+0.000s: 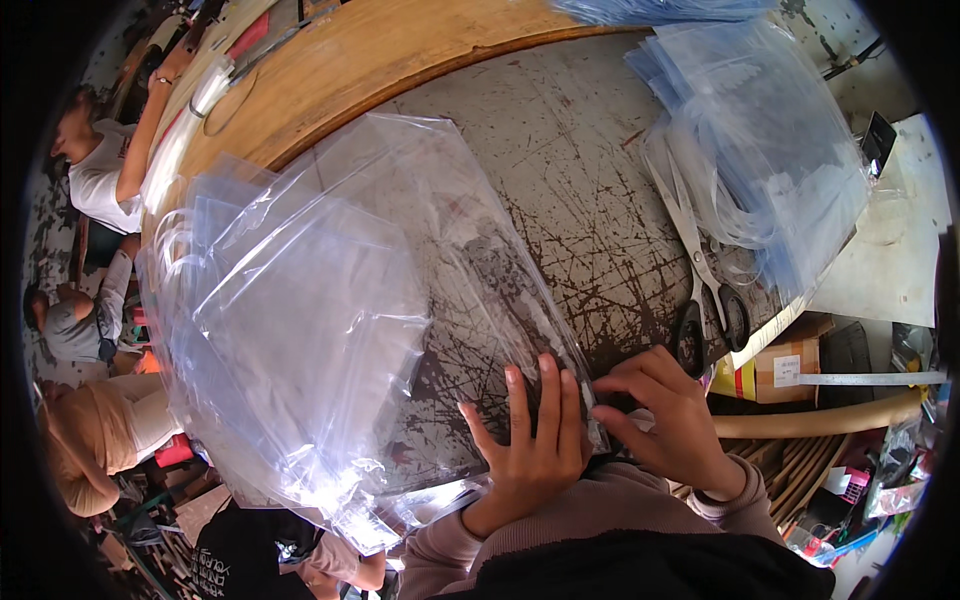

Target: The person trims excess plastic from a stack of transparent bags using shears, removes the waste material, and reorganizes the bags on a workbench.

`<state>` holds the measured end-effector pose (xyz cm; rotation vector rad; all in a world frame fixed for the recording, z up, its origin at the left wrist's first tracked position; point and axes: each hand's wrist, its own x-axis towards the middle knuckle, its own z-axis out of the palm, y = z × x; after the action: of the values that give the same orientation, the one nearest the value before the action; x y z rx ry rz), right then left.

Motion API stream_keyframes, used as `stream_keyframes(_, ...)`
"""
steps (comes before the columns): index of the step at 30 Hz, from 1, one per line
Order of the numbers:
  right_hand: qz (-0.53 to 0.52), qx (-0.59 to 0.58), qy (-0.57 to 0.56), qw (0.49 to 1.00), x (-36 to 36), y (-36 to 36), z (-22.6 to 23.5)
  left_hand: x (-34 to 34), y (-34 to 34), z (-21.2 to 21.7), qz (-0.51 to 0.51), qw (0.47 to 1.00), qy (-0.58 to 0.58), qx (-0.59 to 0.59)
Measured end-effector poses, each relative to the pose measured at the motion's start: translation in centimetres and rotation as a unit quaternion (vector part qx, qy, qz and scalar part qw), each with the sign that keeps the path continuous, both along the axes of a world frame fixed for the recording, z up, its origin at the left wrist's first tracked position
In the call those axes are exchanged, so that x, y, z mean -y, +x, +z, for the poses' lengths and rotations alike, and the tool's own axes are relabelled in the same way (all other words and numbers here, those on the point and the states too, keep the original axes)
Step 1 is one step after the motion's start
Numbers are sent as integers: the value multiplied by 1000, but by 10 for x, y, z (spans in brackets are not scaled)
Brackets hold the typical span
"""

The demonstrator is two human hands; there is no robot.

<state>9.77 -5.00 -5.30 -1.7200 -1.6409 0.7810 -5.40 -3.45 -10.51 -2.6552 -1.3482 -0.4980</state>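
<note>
At lower centre, the left hand lies fingers spread on the clear plastic sheet, which crosses mid-frame. The right hand curls thumb and forefinger at its edge; I can't tell whether they pinch it. Slick film could skid if that flat palm eases. Scissors, right of centre, sit close enough to get knocked. Bags pile upper right.

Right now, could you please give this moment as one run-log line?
left hand: spread on clear plastic sheet | right hand: at sheet's right edge, grip unclear | scissors: on worktable, beside stacked plastic bags
</note>
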Motion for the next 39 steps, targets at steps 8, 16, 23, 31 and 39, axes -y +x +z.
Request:
stream_keyframes(8,48,-4,11,999,-13,6,-6,2,-6,-2,-11,1000,1,-4)
stream_keyframes(16,102,423,231,870,-66,26,-1,0,-4,-6,-63,998,30,-2)
stream_keyframes(23,-49,343,283,894,-117,53,55,5,-7,-17,-73,996,48,13)
stream_keyframes(31,218,39,-150,964,28,107,87,9,-8,-12,-54,998,34,-5)
stream_keyframes(39,-187,357,-166,900,86,65,-2,7,-1,-17,-11,997,69,35)
